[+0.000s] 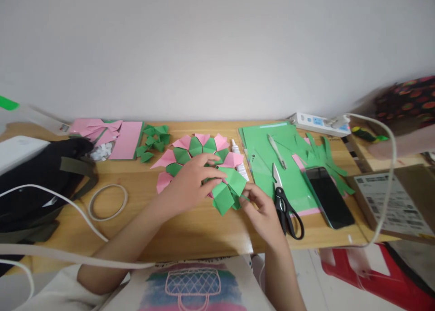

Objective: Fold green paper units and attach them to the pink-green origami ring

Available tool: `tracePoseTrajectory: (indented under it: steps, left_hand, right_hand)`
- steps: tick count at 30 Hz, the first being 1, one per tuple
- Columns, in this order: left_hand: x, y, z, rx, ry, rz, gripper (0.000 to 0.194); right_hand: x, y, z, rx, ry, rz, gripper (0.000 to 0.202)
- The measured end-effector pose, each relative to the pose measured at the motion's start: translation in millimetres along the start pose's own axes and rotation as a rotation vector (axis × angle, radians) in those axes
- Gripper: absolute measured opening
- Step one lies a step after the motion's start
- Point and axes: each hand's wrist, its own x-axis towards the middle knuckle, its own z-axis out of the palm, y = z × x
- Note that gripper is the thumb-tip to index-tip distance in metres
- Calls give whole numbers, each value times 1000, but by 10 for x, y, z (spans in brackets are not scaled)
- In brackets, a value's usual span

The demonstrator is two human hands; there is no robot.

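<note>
A ring of folded pink and green paper pieces (pixel 181 155) lies on the wooden table before me. At its near right side, larger green folded papers (pixel 224 200) stick out. My left hand (pixel 190 182) reaches over the ring, thumb and fingers closed on the green folded paper near its inner end. From the right, my right hand (pixel 261 207) pinches the outer edge of the same green paper. Part of the ring is hidden under my left hand. A white glue tube (pixel 240 161) lies just behind the ring's right side.
Scissors (pixel 282 202), a pen (pixel 277 151) and a phone (pixel 329 198) lie on or beside green sheets (pixel 258 139). Small green folded pieces (pixel 156 139), pink paper (pixel 127 141) and a tape roll (pixel 108 203) are left. A power strip (pixel 316 122) sits behind. White cables (pixel 68 202) cross the left.
</note>
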Motion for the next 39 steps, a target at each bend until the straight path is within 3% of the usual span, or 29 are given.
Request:
tracePoseTrajectory:
  steps: [5,15,23,27,30,36,39]
  left_hand:
    - [29,-62,79,15,-26,40,24]
    - [57,-65,52,80,-38,74,23]
    - [12,-36,8,-79,-107,-47,27]
    - [-62,-31,-128,-100,12,-56,27]
    - [-173,-2,-188,-147,115,-62,23]
    - [-400,164,-70,-282,-21,-105,21]
    - [-420,161,-1,-355,19,-115,19]
  right_hand:
    - [-17,-9,-8,71,-13,-11,7]
    - [21,-111,8,118,-36,-31,27]
    - [-60,-54,-208,155,45,27,22]
    - [-180,-130,-281,215,91,59,19]
    - [-235,-206,-196,276,126,77,17]
    - [-144,-429,125,355,73,76,15]
    - [-99,-528,204,379,22,48,9]
